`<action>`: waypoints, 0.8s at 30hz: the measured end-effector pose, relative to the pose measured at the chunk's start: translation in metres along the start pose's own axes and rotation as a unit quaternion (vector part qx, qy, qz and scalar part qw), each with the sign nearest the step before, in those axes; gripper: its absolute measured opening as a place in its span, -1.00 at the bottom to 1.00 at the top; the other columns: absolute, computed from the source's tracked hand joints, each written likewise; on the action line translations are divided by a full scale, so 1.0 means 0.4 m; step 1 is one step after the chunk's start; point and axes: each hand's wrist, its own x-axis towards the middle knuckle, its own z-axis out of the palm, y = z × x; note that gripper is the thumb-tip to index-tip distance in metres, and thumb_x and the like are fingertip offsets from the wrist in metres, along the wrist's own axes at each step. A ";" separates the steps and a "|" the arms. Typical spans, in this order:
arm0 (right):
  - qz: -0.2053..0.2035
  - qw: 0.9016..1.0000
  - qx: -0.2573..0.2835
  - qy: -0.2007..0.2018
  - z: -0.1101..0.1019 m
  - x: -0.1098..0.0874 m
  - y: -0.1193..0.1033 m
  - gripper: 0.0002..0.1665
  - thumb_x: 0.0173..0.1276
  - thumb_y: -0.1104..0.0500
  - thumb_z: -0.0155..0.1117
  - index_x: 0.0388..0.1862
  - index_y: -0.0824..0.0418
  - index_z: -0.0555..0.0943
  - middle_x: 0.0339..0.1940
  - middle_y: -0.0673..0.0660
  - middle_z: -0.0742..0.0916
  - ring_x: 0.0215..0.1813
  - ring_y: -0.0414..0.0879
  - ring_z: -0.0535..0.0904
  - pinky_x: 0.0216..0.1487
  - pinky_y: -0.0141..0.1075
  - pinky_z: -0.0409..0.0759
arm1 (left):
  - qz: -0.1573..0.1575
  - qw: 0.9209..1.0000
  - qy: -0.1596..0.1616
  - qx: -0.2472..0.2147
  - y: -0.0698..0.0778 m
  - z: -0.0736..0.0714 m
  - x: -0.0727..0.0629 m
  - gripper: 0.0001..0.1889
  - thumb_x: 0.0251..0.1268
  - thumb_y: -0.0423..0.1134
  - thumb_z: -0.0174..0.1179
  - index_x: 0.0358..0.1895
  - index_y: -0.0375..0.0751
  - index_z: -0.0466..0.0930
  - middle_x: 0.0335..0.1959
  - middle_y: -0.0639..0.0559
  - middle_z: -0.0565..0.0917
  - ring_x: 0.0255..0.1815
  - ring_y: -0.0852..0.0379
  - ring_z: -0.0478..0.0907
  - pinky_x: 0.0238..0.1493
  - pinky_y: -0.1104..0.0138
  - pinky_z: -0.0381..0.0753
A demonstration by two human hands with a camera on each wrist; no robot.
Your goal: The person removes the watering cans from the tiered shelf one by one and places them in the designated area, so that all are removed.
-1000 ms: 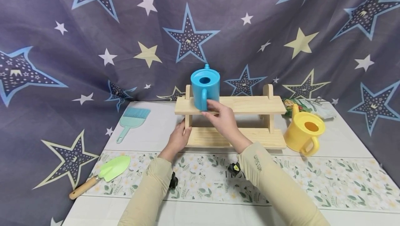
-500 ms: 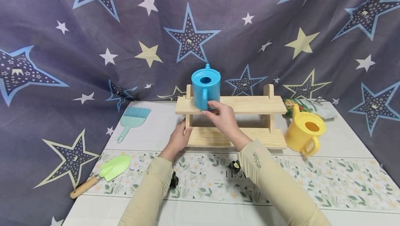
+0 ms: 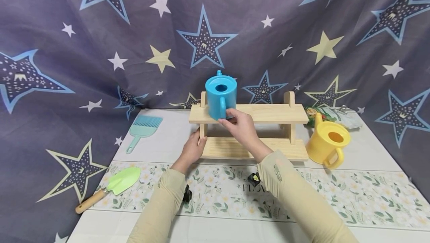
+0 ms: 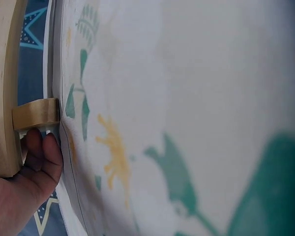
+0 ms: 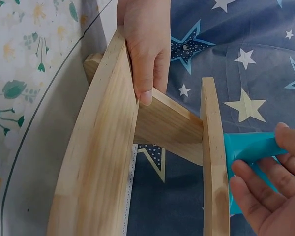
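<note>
A blue watering can stands upright near the left end of the upper board of a two-tier wooden shelf. Its spout points to the back and its handle faces the front. My right hand pinches the lower part of that handle between thumb and fingers; the right wrist view shows the fingertips around the handle. At the left end of the lower board, my left hand grips the shelf. In the left wrist view its curled fingers reach under the board, while the thumb lies on top in the right wrist view.
A yellow watering can stands right of the shelf, with plastic packets behind it. On the left lie a light blue brush and a green trowel with a wooden handle. A star-patterned curtain hangs behind the table.
The blue watering can has turned slightly on the upper board: its spout has shifted left and its handle right, with my right hand following. My left hand stays in place on the shelf.
</note>
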 end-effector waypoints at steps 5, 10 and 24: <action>-0.013 1.000 -0.012 -0.003 -0.006 -0.009 0.000 -0.78 0.36 0.16 0.34 -0.10 0.24 0.63 -0.15 0.20 0.76 -0.20 0.02 0.73 -0.18 -0.20 0.70 | -0.005 1.000 -0.003 -0.001 0.005 -0.001 -0.003 -0.40 0.58 -0.01 -0.17 0.57 -0.08 0.00 0.43 -0.21 0.27 0.43 -0.20 0.23 0.39 -0.09 0.20; -0.024 1.000 -0.014 0.004 -0.019 -0.018 0.006 -0.80 0.39 0.21 0.25 -0.03 0.20 0.58 -0.15 0.18 0.76 -0.19 -0.01 0.72 -0.16 -0.19 0.69 | -0.005 1.000 -0.001 -0.003 0.004 0.001 -0.003 -0.40 0.58 -0.02 -0.16 0.56 -0.09 0.02 0.42 -0.21 0.28 0.42 -0.20 0.24 0.39 -0.09 0.21; -0.071 0.996 -0.033 0.035 -0.057 -0.038 0.039 -0.77 0.43 0.25 0.24 0.02 0.25 0.54 -0.04 0.20 0.75 -0.06 0.03 0.72 -0.05 -0.17 0.68 | -0.002 1.000 0.002 0.007 0.001 0.003 0.001 -0.40 0.57 0.00 -0.17 0.56 -0.09 0.03 0.42 -0.20 0.29 0.41 -0.19 0.26 0.37 -0.08 0.23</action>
